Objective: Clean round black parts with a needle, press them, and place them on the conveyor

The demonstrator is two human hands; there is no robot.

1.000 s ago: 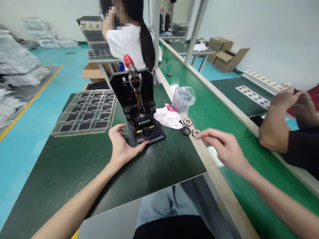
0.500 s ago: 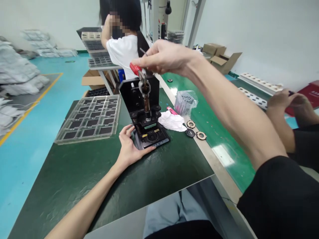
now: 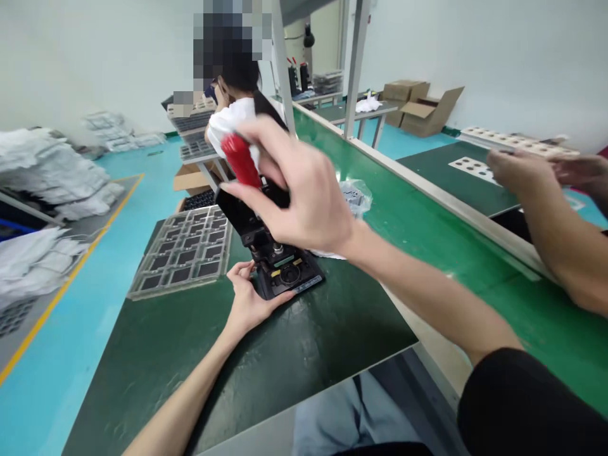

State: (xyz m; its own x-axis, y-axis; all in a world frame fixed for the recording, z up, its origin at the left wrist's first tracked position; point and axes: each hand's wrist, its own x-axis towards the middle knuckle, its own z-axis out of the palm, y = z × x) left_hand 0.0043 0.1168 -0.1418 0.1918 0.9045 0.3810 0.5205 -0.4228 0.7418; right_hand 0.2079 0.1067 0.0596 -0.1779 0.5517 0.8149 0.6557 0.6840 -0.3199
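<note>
My right hand (image 3: 297,187) is closed around the red handle (image 3: 241,160) of a black hand press (image 3: 251,212), and the handle is partly hidden by my fingers. My left hand (image 3: 247,297) holds the left edge of the press's black base plate (image 3: 291,277), with the thumb lying along its front. A round recess and small yellow-green parts show in that base. To the left of my left hand lies a clear tray (image 3: 183,253) with rows of dark square pieces, on a dark green mat (image 3: 228,373).
A plastic bag (image 3: 356,196) and a white cloth (image 3: 327,254) lie mostly behind my right arm. A green bench (image 3: 427,209) runs along the right, where a co-worker's hands (image 3: 522,171) are. Another person (image 3: 232,123) stands beyond the press. Cardboard boxes and white sacks stand farther off.
My right hand has come down from above the press and closed on the red handle. The press now looks tilted in view, and my right arm hides the small rings.
</note>
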